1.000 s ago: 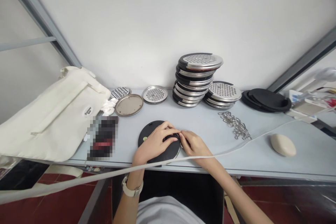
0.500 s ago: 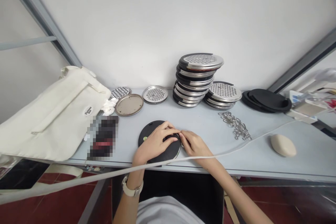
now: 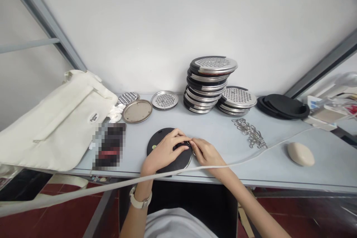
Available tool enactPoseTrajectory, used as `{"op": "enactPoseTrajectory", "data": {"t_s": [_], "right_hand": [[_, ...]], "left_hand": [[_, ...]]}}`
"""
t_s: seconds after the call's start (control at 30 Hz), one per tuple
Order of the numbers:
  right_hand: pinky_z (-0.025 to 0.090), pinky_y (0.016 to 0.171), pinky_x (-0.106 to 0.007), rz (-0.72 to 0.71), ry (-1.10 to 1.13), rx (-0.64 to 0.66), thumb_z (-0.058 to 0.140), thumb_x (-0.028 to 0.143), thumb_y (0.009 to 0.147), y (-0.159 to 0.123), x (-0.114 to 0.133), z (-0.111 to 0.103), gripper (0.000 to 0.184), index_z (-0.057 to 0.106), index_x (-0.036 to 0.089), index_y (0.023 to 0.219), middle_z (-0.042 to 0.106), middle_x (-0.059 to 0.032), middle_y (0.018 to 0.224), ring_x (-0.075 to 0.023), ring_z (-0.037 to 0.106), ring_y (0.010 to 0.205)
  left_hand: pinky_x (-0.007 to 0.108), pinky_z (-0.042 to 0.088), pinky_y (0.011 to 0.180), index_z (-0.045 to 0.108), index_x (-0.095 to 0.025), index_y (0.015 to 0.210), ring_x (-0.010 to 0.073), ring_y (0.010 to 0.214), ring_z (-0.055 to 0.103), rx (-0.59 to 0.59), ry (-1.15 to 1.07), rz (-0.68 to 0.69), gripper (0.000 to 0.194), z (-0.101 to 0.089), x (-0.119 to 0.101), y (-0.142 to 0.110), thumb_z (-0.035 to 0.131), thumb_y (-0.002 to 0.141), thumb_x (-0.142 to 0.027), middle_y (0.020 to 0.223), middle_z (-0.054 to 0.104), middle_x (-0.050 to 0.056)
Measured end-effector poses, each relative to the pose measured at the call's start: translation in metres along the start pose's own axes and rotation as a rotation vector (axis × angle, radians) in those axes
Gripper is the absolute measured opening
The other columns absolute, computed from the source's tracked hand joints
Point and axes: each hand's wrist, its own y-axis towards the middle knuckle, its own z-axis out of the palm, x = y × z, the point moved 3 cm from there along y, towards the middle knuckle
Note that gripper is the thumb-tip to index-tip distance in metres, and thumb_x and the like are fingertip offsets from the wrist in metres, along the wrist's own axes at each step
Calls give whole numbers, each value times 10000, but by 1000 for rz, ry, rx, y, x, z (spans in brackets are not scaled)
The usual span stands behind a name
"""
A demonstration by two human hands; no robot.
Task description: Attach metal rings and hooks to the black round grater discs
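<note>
On the table before me lies a round grater (image 3: 178, 163) with its black back up, a thin silver rim showing at the lower right and a green spot at the left. My left hand (image 3: 166, 150) rests across it and holds it down, thumb and forefinger reaching toward its right edge. At that edge my right hand (image 3: 205, 151) is closed in a pinch on a small metal clip (image 3: 194, 153), mostly hidden by the fingers. The fingertips of both hands nearly meet there. Similar loose metal clips (image 3: 249, 133) lie in a pile farther right.
Behind stand a tall stack of round graters (image 3: 208, 89) and a lower stack (image 3: 237, 98). Black round covers (image 3: 284, 106), a beige rounded object (image 3: 301, 154), metal discs (image 3: 137, 111) and a cream bag (image 3: 55, 126) lie around. A white cable (image 3: 119, 186) crosses in front of my forearms.
Both hands keep almost the same place on the grater. The small metal clip at its right edge shifts very slightly between my fingers.
</note>
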Motion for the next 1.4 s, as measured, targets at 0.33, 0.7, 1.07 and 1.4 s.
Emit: {"op": "enactPoseTrajectory", "data": {"t_s": [0.33,0.7,1.07,1.4], "right_hand": [[380,597,-255,9,-18,-27,330,238,944,1,0,0,274,468,196,711,529,-8,656,-138,496,618],[362,586,-240,31,24,-18,355,249,933,-1,1,-1,265,446,195,690,518,6,652,-123,479,607],[354,558,-245,7,-28,-36,372,196,902,0,1,-1,225,462,196,697,537,-5,651,-129,484,591],[340,557,-245,15,-61,-24,372,194,899,0,0,0,225,437,199,684,507,5,630,-126,460,568]], "left_hand": [[273,452,837,585,-212,1007,134,886,554,-38,3,-53,161,1,2,0,549,852,-237,1019,526,20],[284,447,886,593,-218,1093,140,912,566,-8,-24,-5,231,0,0,0,501,882,-207,1056,532,39],[306,450,892,607,-224,1090,156,925,563,-13,-25,-1,234,0,0,0,498,884,-214,1059,540,50],[293,429,916,607,-224,1099,156,975,547,-8,4,5,242,0,0,0,488,890,-196,1063,534,46]]}}
